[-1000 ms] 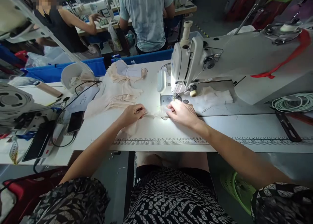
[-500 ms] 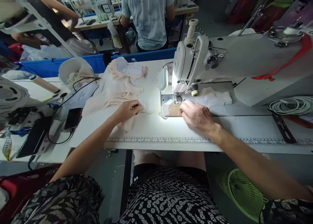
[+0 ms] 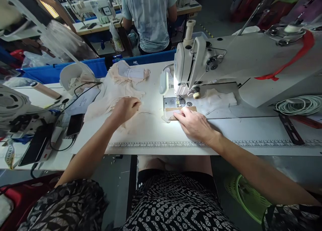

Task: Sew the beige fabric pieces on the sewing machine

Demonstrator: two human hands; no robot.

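Note:
My left hand [image 3: 125,109] is closed in a pinch above pale, sheer fabric [image 3: 128,125] on the table, left of the sewing machine [image 3: 184,70]. What its fingers hold is too small to make out. My right hand [image 3: 195,123] rests just in front of the needle, thumb and forefinger together at the edge of a brown strip [image 3: 169,109] by the needle plate [image 3: 169,101]. Whether thin cloth lies between those fingertips I cannot tell. Behind my left hand, a layered pile of pale fabric pieces [image 3: 100,106] spreads out.
A folded fabric bundle with a paper label [image 3: 130,71] lies at the back. White cloth [image 3: 220,98] sits under the machine arm. A ruler strip [image 3: 161,145] runs along the front edge. At left are a phone [image 3: 74,125] and cables; at right, coiled cord [image 3: 299,106]. A co-worker sits ahead.
My left hand has drawn slightly left and back, its fingers curled in more. My right hand has shifted left over the brown piece, which now shows as a narrow strip behind my fingers.

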